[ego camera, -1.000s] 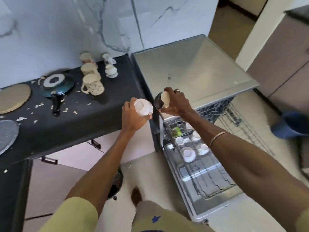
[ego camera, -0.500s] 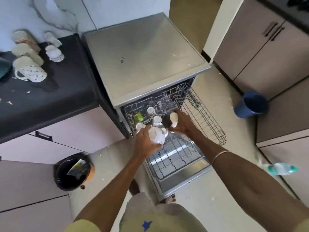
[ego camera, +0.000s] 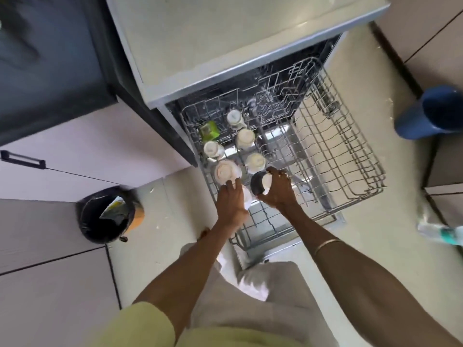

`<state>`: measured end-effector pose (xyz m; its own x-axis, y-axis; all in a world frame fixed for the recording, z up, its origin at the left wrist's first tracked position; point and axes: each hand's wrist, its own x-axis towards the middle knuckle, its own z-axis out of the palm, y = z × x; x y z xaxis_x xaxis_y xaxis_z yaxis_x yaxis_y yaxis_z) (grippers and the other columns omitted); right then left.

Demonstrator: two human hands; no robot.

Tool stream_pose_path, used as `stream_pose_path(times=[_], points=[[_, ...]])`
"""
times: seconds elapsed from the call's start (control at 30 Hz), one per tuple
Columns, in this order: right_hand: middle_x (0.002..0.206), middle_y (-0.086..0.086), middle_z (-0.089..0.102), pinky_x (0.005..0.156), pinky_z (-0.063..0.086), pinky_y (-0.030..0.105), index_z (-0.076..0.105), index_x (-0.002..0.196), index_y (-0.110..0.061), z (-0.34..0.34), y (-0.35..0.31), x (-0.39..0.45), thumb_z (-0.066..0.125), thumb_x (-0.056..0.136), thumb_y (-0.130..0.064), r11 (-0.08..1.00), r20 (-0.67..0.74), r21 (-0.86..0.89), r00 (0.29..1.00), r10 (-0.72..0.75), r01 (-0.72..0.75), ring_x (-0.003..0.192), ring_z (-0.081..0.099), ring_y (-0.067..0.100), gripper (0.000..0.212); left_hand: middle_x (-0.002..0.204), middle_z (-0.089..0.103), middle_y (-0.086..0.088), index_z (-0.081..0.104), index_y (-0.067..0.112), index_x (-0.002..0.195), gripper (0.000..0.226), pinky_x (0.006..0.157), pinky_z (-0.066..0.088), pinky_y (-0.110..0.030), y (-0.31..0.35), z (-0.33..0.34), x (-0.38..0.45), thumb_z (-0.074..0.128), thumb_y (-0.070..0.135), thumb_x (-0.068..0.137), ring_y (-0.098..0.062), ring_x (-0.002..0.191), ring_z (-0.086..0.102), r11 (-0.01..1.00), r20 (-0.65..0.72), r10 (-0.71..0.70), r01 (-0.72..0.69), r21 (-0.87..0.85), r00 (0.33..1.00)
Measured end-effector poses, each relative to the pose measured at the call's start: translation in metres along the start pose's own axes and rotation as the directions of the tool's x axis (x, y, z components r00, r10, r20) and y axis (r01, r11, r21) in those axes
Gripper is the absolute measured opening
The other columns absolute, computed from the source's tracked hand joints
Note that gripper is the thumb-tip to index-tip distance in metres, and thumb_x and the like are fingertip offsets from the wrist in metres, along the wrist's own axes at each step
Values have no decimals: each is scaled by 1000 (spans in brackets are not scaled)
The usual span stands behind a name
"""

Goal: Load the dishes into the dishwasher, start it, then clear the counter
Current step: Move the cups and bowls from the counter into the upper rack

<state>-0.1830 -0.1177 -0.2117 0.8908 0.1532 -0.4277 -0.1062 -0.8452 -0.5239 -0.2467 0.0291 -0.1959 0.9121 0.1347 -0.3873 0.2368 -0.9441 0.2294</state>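
Note:
The dishwasher (ego camera: 225,46) stands open with its wire rack (ego camera: 338,151) pulled out over the lowered door. Several upturned white cups (ego camera: 245,139) and a green cup (ego camera: 209,130) stand at the rack's left side. My left hand (ego camera: 230,201) holds a white cup (ego camera: 246,196) low against the rack's left front, beside an upturned white bowl (ego camera: 225,171). My right hand (ego camera: 278,189) grips a dark cup with a white inside (ego camera: 259,185) just above the rack, right of the left hand.
A dark counter (ego camera: 50,58) lies at the upper left over pale cabinets. A black bin (ego camera: 107,214) with a yellow packet stands on the floor at left. A blue bucket (ego camera: 431,113) and a lying plastic bottle (ego camera: 443,232) are on the floor at right.
Both hands have carried their cups from beside the counter down to the rack's left front. The view has tipped down, and the counter's mugs have left the frame.

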Motion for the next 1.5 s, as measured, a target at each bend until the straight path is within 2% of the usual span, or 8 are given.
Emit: stream_pose_path(times=[0.17,0.33,0.53,0.7,0.97,1.13,1.33,1.5], points=[[127,19,53,102,38,48,44,137,-11,12,13,9,66,68,-39,997,-16,-81,1000,8,-9,120,48,41,77,126,50,-13,31,9,141,102,87,55,-40,4,17,8,89,17,57,-32,111,55,992,29,-60,63,-108,998],[134,16,48,96,44,50,42,139,-17,11,26,5,77,70,-33,982,-24,-186,1000,4,-9,121,45,42,79,143,33,-22,22,3,151,105,98,50,-42,2,34,8,82,16,67,-37,120,46,993,39,-29,33,-114,999],[119,16,60,87,47,45,55,130,-16,26,36,9,72,68,-48,962,-155,-268,983,-100,56,104,53,40,71,135,47,-29,36,-2,145,106,92,54,-44,-1,60,15,89,14,54,-40,109,56,997,39,-69,67,49,997],[129,14,54,94,45,48,50,135,-23,37,32,7,71,72,-51,950,-189,-311,979,-73,11,116,43,38,72,131,52,-28,40,-4,142,104,92,52,-44,0,60,16,90,18,54,-38,107,58,988,30,-72,67,138,997],[143,11,44,102,41,52,41,141,-23,40,39,2,89,58,-24,962,-152,-272,987,-52,9,130,34,38,96,126,59,-26,51,-4,136,85,95,51,-42,-3,58,18,89,16,62,-37,109,61,975,59,-108,94,199,992],[145,10,45,105,34,52,43,142,-23,35,37,11,91,53,-24,976,-111,-217,994,-11,-13,132,34,39,101,116,66,-27,60,-8,126,70,89,56,-41,-3,54,20,87,8,64,-36,101,66,977,59,-121,109,181,991],[143,13,43,106,32,49,40,143,-26,30,18,5,86,62,-28,978,-169,-200,985,18,-52,128,37,39,93,116,64,-27,57,-7,129,101,87,56,-41,-6,57,18,99,21,40,-37,99,66,987,59,-104,96,130,993],[143,11,45,106,33,49,42,142,-26,27,14,0,89,55,-34,986,-204,-158,979,10,-43,129,39,38,100,117,64,-26,57,-5,129,107,87,56,-40,-9,57,17,100,26,37,-35,98,65,989,50,-95,88,122,994]])
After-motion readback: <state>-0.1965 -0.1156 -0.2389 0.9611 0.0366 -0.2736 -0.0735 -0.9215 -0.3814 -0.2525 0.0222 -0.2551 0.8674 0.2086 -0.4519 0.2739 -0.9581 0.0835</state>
